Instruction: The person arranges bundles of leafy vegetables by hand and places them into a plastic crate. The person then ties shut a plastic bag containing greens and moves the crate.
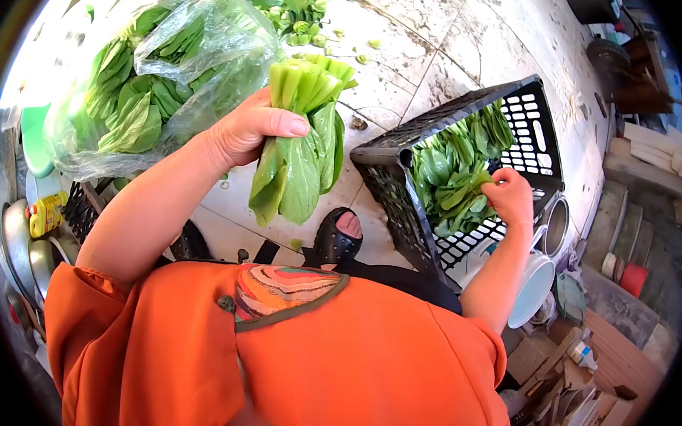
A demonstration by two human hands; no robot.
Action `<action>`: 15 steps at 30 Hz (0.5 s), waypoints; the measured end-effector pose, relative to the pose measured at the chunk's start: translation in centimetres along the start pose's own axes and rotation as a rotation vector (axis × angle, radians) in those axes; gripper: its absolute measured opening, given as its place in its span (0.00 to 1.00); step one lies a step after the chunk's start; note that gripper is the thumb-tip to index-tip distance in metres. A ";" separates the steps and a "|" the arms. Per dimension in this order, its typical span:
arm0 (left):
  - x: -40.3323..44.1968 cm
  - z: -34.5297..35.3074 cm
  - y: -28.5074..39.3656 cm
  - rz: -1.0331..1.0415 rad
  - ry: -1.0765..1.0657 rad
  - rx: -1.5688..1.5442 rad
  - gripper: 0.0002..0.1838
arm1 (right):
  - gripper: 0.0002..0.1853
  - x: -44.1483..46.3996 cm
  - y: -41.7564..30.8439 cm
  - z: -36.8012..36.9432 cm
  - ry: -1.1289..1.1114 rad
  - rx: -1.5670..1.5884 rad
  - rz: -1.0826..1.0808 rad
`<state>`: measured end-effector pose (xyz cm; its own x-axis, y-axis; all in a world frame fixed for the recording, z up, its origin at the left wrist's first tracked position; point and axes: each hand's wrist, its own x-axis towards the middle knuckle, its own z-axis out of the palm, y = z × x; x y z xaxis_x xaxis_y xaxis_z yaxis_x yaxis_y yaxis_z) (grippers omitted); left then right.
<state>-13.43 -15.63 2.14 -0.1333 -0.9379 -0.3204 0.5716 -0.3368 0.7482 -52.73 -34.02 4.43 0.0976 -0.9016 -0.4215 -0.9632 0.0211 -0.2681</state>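
Observation:
A bunch of leafy greens [301, 161] hangs from my left hand [257, 127], stems up and leaves down, with the thumb across it. My right hand [509, 197] is inside the opening of a black plastic crate [426, 210], its thumb and fingers pinched on a leaf of the greens [455, 169] lying in there. The crate stands tilted on the tiled floor at the right. At the upper left, a clear plastic bag [235, 34] holds more leafy greens [134, 117].
Leaf scraps [300, 30] lie on the dirty tiles at the top. Metal pans [17, 242] and a yellow packet [48, 215] are at the left. A white-blue basin [534, 289] and a metal pot [556, 224] stand beside the crate. Wood scraps [577, 410] fill the lower right.

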 end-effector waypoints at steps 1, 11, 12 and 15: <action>-0.1 -0.5 0.5 -0.011 -0.031 0.048 0.37 | 0.10 -0.9 -2.0 -2.0 0.024 0.035 -0.100; -2.5 0.6 6.2 0.202 -0.140 0.136 0.42 | 0.12 -7.1 -27.2 0.5 -0.278 0.597 -0.773; -3.6 0.6 6.7 0.190 -0.102 0.051 0.41 | 0.14 -7.6 -28.6 2.0 -0.228 0.706 -0.780; -6.2 -1.9 6.7 0.212 0.006 -0.069 0.35 | 0.21 -8.7 -31.7 5.4 -0.181 0.836 -0.797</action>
<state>-7.19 -11.91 8.07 0.0007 -0.9866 -0.1633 0.6407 -0.1250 0.7576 -21.71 -24.53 11.91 0.6989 -0.7149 0.0237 -0.1555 -0.1841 -0.9705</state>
